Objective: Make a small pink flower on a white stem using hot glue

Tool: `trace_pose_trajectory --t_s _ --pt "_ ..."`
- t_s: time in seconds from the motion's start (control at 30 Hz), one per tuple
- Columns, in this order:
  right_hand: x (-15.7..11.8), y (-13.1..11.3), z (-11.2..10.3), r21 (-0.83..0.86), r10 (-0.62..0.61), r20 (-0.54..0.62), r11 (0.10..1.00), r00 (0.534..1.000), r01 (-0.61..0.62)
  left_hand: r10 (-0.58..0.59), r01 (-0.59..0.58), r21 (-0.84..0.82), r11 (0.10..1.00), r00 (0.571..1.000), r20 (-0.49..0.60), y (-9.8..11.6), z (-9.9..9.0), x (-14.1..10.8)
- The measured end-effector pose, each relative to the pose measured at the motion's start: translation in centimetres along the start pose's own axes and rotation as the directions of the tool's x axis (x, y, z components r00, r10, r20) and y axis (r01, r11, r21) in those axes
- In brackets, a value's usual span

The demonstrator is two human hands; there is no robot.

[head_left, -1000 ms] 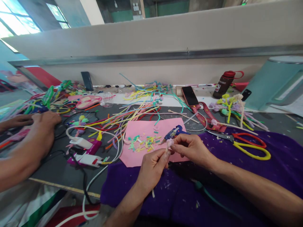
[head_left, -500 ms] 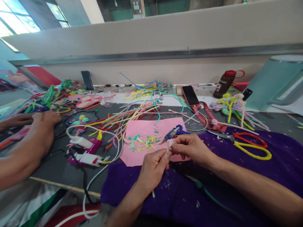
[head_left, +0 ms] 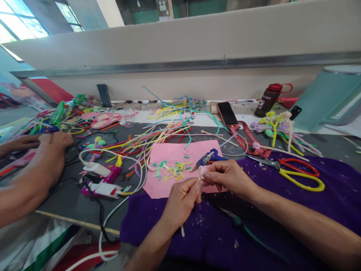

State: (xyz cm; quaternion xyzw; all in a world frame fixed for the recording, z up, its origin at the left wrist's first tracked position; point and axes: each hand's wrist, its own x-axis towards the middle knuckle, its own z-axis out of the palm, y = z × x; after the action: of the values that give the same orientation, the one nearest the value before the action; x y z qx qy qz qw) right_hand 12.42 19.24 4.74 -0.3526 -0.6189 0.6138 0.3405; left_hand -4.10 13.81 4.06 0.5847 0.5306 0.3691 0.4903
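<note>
Between my two hands is a small pale-pink pipe cleaner flower (head_left: 202, 171). My left hand (head_left: 184, 199) pinches its stem from below, and a pale stem end pokes out under that fist. My right hand (head_left: 229, 176) has thumb and fingers closed on the flower's right side. Just behind the flower, a blue glue gun (head_left: 208, 157) lies with its nozzle toward the left. Under it is a pink sheet (head_left: 160, 152) bearing many short cut bits of pipe cleaner (head_left: 177, 170) in yellow, green and pink.
Scissors (head_left: 293, 171) and green-handled pliers (head_left: 239, 222) rest on a purple cloth (head_left: 282, 203). Left are a magenta power strip (head_left: 113, 175) with cables and a co-worker's arms (head_left: 42, 169). Behind lie loose pipe cleaners (head_left: 166, 131), a phone (head_left: 228, 114), a bottle (head_left: 267, 101) and a teal tumbler (head_left: 318, 99).
Both hands stay almost in place, with the flower still held between them. Only slight finger movement shows at the flower.
</note>
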Motion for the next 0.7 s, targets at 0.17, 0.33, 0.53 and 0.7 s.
trace_pose_trajectory --t_s 0.17,0.33,0.53,0.7 --pt "-0.11 0.09 0.02 -0.026 -0.004 0.003 1.000 1.000 0.004 -0.093 0.109 -0.314 0.943 0.994 0.064 -0.45 -0.07 0.29" --pt "-0.25 -0.23 0.11 -0.045 -0.019 -0.017 0.999 1.000 0.019 -0.131 0.171 -0.497 0.851 0.985 0.113 -0.54 -0.40 0.47" --pt "-0.08 -0.23 0.26 0.012 0.004 -0.037 1.000 0.999 -0.004 -0.145 0.237 -0.580 0.779 0.969 0.202 -0.56 -0.64 0.52" --pt "-0.10 -0.02 0.47 0.051 0.067 0.044 0.996 0.997 -0.070 -0.115 0.224 -0.606 0.764 0.970 0.215 -0.65 -0.54 0.44"
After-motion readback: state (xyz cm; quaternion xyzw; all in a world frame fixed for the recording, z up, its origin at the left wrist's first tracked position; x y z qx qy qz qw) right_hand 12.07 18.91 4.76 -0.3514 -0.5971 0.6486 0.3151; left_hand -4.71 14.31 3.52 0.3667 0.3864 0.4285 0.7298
